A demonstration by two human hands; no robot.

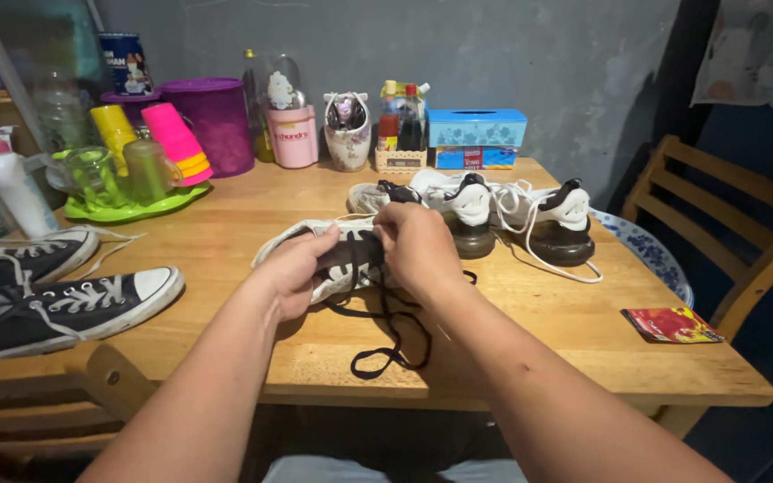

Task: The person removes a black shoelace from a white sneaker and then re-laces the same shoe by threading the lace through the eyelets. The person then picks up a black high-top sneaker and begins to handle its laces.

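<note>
On the wooden table, both hands pinch a white sneaker's black lace.

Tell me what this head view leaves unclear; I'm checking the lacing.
- Eyelets of the white shoe: covered by the left hand and right hand.
- Each hand's grip on the black lace: fingertips hidden.
- Black sneakers: heels cut off by the left edge.
- Blue-patterned plate: partly behind the table.
</note>
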